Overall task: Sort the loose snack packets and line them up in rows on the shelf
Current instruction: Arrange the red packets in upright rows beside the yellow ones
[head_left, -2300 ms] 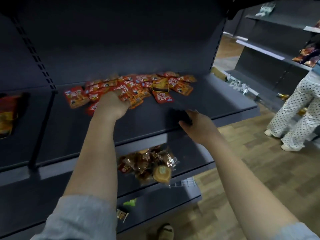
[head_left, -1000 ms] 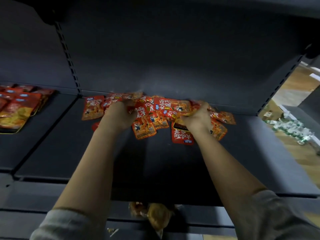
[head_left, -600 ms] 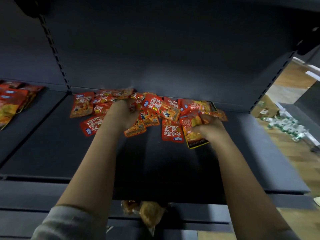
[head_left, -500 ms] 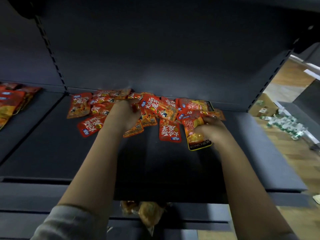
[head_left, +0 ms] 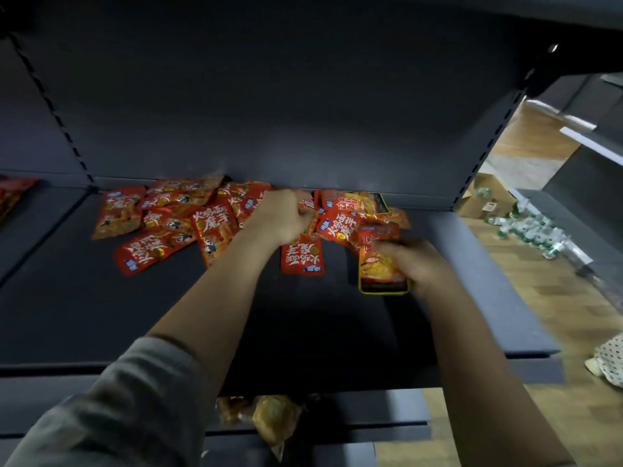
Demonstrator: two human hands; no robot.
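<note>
Right hand (head_left: 416,264) closed around a yellow-edged packet (head_left: 382,271), thumb laid over its top face, the packet held flat just above or on the dark shelf (head_left: 101,315), at the right front of the pile; which of the two, unclear. Left hand (head_left: 281,219) curled knuckles-up in the middle of the heap, fingers (head_left: 303,214) tucked down among the wrappers; whether pinching one, not visible. Loose red snack packets (head_left: 175,217) scattered along the back of the shelf against the rear panel (head_left: 269,96), overlapping, tilted every way, none in rows. One red packet (head_left: 302,256) lying apart at the front, between the two wrists, print upside down. Grey sleeve (head_left: 128,406) on the left forearm. Below the shelf edge, brownish wrapped snacks (head_left: 269,416) on a lower shelf. Far left, more orange packets (head_left: 13,193) in the neighbouring bay. To the right, wooden floor (head_left: 556,298) with small bottles (head_left: 529,227) lying on it
</note>
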